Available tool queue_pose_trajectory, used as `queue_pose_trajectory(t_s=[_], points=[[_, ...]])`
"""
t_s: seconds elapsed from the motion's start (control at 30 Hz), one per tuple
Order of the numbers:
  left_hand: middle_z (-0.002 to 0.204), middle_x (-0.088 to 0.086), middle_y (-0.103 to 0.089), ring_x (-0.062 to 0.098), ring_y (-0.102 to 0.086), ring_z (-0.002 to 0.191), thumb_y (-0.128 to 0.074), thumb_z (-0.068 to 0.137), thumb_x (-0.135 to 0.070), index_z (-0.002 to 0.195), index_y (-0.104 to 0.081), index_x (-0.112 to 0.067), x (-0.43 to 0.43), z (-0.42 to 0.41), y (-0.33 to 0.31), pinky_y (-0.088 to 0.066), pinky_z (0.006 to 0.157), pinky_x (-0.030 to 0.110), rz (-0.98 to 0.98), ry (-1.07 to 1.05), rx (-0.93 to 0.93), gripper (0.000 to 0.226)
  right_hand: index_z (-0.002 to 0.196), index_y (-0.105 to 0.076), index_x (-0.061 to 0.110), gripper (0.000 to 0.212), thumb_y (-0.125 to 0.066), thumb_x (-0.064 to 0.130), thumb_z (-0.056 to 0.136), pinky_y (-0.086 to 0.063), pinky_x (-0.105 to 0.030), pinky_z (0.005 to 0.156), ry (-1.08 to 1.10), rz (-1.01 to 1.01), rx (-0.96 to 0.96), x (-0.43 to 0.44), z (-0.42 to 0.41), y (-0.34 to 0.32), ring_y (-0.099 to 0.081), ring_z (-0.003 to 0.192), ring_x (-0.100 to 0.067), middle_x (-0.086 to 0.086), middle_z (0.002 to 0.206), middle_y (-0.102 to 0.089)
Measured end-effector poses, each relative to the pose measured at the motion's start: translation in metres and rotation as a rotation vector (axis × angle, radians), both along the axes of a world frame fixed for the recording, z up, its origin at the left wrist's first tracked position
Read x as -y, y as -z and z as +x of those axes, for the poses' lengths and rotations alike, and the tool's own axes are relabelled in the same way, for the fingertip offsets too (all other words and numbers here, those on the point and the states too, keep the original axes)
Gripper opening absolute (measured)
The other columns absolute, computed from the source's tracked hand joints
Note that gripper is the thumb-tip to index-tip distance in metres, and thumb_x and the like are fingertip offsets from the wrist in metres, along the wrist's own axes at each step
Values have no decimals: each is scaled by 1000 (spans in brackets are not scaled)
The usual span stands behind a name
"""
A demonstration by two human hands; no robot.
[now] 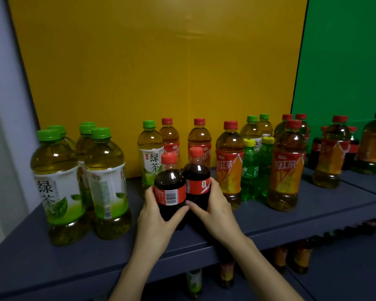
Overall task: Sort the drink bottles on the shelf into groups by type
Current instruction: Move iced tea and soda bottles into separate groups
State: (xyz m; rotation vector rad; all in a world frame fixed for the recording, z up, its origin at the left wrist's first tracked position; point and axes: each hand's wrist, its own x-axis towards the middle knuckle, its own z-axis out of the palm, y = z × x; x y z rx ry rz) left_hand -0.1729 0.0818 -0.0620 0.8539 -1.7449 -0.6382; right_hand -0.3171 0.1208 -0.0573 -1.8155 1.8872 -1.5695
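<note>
- The left grip (159,211) is curled round the lower body of a cola bottle (170,185), with the thumb across the front below the barcode.
- The right grip (213,205) wraps a second cola bottle (197,177) the same way. The two bottles touch side by side, upright, at the front middle of the shelf (313,216). I cannot tell whether their bases are lifted.
- Holding two of one kind together probably lets them travel as a pair.
- Just behind them stand a lone green tea bottle (151,155) and red-capped iced tea bottles (229,161). To the right, yellow-capped green soda bottles (250,170) sit between more iced teas, so this stretch is unsorted.
- Well to the left, the green tea cluster (59,181) already looks grouped.
- At the far right, other small cola bottles (316,148) stand partly hidden behind tea, a likely home for the pair.
</note>
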Motion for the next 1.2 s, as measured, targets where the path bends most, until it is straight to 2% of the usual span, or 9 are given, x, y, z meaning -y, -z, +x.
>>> queue_pose_trajectory(t_s=[0.1, 0.27, 0.43, 0.53, 0.67, 0.8, 0.87, 1.07, 1.2], points=[[120, -2, -57, 16, -55, 111, -79, 66, -31, 128, -38, -18, -3, 1, -2, -45, 89, 29, 5, -2, -36, 76, 137, -27, 22, 75, -69, 40, 78, -36, -17, 97, 40, -21, 28, -16, 2, 1, -40, 120, 1, 9, 134, -44], [112, -6, -58, 11, -55, 105, -83, 59, -31, 123, -45, -20, -21, -7, -10, -44, 83, 23, -22, 74, -81, 75, 135, -29, 28, 77, -69, 48, 73, -39, -33, 105, 152, -78, 110, -62, -8, 4, -42, 123, -1, 15, 131, -43], [106, -17, -61, -3, -59, 98, -77, 49, -46, 114, -49, -26, -56, -46, -21, -48, 74, 11, -11, 293, -173, 74, 130, -36, 32, 72, -71, 48, 69, -44, -17, 94, 313, -146, 159, -123, -35, 3, -47, 115, 7, 21, 125, -48], [104, -18, -62, -6, -60, 94, -82, 52, -39, 112, -50, -26, -79, -81, -18, -48, 71, 4, 9, 406, -176, 69, 124, -37, 36, 66, -75, 40, 69, -44, -11, 88, 425, -166, 157, -162, -59, 7, -50, 110, 8, 20, 121, -50], [107, -17, -61, -12, -57, 96, -85, 55, -30, 114, -51, -24, -112, -136, -13, -46, 73, 2, 16, 548, -146, 68, 116, -34, 48, 63, -69, 54, 63, -46, -14, 86, 543, -159, 154, -212, -94, 8, -50, 110, 9, 25, 118, -49], [107, -13, -64, -4, -60, 97, -85, 55, -33, 113, -51, -24, -145, -197, -6, -50, 78, 11, 39, 645, -116, 68, 121, -36, 38, 70, -66, 58, 61, -47, -22, 89, 628, -163, 190, -256, -144, 12, -52, 109, 5, 22, 118, -51], [107, -15, -63, -6, -59, 97, -85, 56, -31, 114, -51, -25, -162, -228, -2, -48, 76, 6, 48, 686, -118, 67, 120, -38, 35, 69, -67, 56, 61, -48, -22, 89, 655, -166, 204, -276, -172, 13, -53, 107, 5, 20, 116, -53], [106, -18, -61, -7, -58, 97, -84, 58, -29, 111, -50, -27, -214, -325, 1, -47, 74, 6, 79, 725, -144, 63, 123, -40, 30, 69, -66, 54, 64, -47, -15, 83, 666, -153, 170, -336, -265, 10, -52, 107, 6, 17, 116, -54], [105, -18, -61, -8, -57, 97, -84, 58, -29, 110, -50, -27, -241, -381, 1, -47, 74, 6, 81, 716, -161, 62, 117, -37, 36, 62, -70, 48, 66, -43, -4, 79, 660, -148, 154, -363, -322, 9, -51, 104, 10, 22, 112, -52]])
